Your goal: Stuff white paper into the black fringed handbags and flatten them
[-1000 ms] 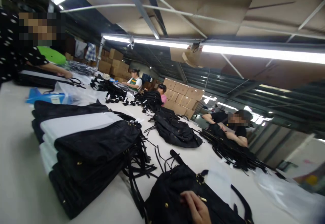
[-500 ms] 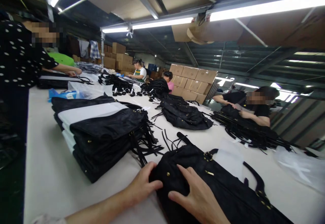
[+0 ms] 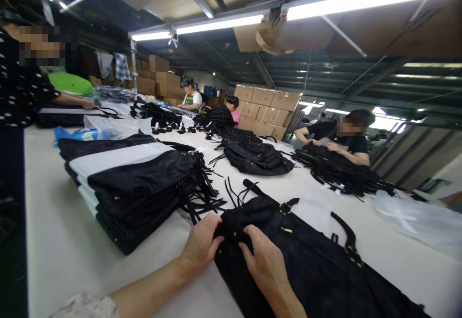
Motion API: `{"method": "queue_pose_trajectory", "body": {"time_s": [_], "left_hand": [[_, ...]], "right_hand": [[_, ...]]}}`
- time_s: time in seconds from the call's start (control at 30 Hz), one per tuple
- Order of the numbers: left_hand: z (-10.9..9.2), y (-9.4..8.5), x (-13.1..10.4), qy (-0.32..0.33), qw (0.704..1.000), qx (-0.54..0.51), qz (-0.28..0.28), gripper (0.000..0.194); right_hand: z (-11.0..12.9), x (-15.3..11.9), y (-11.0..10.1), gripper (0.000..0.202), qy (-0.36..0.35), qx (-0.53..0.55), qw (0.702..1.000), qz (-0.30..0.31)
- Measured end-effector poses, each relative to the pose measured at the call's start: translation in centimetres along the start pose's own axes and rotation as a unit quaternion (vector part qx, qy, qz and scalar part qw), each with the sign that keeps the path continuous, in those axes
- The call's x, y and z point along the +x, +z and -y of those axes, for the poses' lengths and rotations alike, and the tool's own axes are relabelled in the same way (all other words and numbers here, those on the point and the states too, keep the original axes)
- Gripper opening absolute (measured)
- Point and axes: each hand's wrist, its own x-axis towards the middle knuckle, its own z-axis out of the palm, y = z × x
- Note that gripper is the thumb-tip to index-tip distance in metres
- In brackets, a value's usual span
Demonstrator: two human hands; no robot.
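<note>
A black handbag with gold-coloured fittings, dark handles and thin cords lies flat on the white table before me. My left hand grips its near left corner, with thumb on top and fingertips curled out of sight behind the edge. Just to the right, my right hand pinches the bag's fabric between thumb and fingers, close to a small gold stud. Beside my left hand is a stack of black bags wrapped with white bands, its cords hanging toward the handbag.
Another black bag lies farther back on the table. Clear plastic rests at the right. A co-worker handles black bags across the table; another person in polka dots stands at the left. Cardboard boxes are piled behind.
Both hands have closed in on the bag's corner; the right thumb and fingers have come together on the fabric. The corner looks flatter and the view has shifted slightly.
</note>
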Motion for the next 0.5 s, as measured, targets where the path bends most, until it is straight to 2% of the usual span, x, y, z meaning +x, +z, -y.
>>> {"method": "queue_pose_trajectory", "body": {"time_s": [0.07, 0.13, 0.17, 0.2, 0.27, 0.37, 0.43, 0.5], "left_hand": [[-1.5, -0.4, -1.0, 0.150, 0.986, 0.063, 0.044, 0.015], [-2.6, -0.2, -1.8, 0.309, 0.933, 0.117, 0.142, 0.017], [-2.8, 0.1, -2.0, 0.355, 0.907, 0.129, 0.185, 0.015], [-2.8, 0.6, -2.0, 0.371, 0.894, 0.127, 0.215, 0.013], [-2.0, 1.8, -1.8, 0.358, 0.894, 0.105, 0.249, 0.018], [-0.3, 2.8, -1.0, 0.311, 0.909, 0.004, 0.278, 0.026], [0.5, 2.7, -0.6, 0.223, 0.921, -0.132, 0.292, 0.022], [1.0, 2.1, -0.2, 0.096, 0.921, -0.255, 0.277, 0.014]], "right_hand": [[0.1, 0.1, -0.1, 0.017, 0.013, 0.023, 1.000, 0.006], [0.0, 0.4, -0.7, 0.017, 0.030, 0.053, 0.998, 0.022], [0.0, 0.6, -1.0, 0.017, 0.040, 0.066, 0.997, 0.031], [-0.1, 0.7, -1.2, 0.016, 0.049, 0.077, 0.995, 0.042], [0.0, 0.8, -1.5, 0.015, 0.055, 0.081, 0.993, 0.065], [0.0, 0.5, -1.0, 0.015, 0.014, 0.048, 0.994, 0.092], [-0.1, 0.2, -0.3, 0.024, -0.026, 0.038, 0.995, 0.092], [-0.4, -0.1, 0.2, 0.037, -0.061, 0.043, 0.994, 0.077]]}}
